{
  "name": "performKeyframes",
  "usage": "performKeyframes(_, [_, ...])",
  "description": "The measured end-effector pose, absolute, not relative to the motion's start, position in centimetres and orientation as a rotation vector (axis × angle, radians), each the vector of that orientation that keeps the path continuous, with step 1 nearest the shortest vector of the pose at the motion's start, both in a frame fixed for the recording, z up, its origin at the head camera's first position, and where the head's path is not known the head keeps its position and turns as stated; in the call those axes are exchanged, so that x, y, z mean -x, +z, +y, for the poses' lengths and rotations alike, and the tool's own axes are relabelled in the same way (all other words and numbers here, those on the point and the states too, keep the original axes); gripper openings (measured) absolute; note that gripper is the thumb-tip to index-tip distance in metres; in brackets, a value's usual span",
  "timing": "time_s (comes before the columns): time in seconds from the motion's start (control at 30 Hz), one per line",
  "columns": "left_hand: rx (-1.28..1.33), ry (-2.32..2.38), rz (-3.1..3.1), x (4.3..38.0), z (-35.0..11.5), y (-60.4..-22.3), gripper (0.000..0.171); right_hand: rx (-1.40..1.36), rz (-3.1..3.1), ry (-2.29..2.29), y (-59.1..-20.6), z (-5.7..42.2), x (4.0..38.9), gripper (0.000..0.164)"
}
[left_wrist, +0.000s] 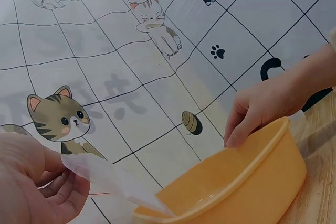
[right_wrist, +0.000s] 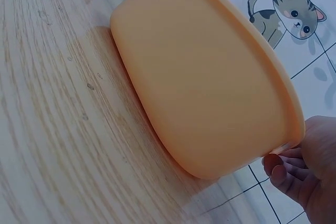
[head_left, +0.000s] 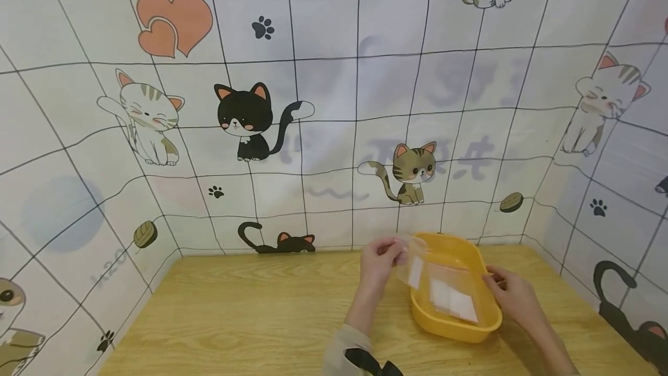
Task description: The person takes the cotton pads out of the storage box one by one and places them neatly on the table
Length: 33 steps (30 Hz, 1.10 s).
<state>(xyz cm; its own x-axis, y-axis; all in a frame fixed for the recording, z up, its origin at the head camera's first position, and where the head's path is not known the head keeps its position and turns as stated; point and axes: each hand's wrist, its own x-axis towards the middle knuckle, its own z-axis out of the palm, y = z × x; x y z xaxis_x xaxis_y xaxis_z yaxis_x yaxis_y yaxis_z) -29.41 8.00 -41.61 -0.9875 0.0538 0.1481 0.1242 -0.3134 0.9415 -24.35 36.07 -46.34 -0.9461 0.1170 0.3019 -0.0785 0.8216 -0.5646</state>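
My left hand (head_left: 377, 263) pinches a clear plastic zip bag (head_left: 412, 268) by its upper end. Inside the bag shows a flat white piece, and its lower end hangs at the left rim of a yellow plastic basin (head_left: 454, 332). In the left wrist view the hanging bag (left_wrist: 115, 182) overlaps the basin's rim. My right hand (head_left: 516, 295) grips the opposite rim, thumb and fingers bent over the edge. More clear zip bags (head_left: 451, 295) with white flat pieces and a reddish seal line lie in the basin. From the right wrist, the outer basin wall (right_wrist: 210, 77) fills the middle.
The basin stands on a wood-grain table (head_left: 250, 312), near its back right part. Behind and beside the table hangs a white gridded sheet (head_left: 329, 91) printed with cartoon cats. A dark ribbon (head_left: 373, 361) hangs near my left sleeve (head_left: 347, 353).
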Motion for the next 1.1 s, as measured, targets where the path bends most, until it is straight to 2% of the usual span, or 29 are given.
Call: performKeyframes(1.1, [0.13, -2.486, -1.734, 30.7, 4.8, -43.4, 0.017, 0.057, -2.727, 0.855, -46.4, 36.3, 24.5, 0.044])
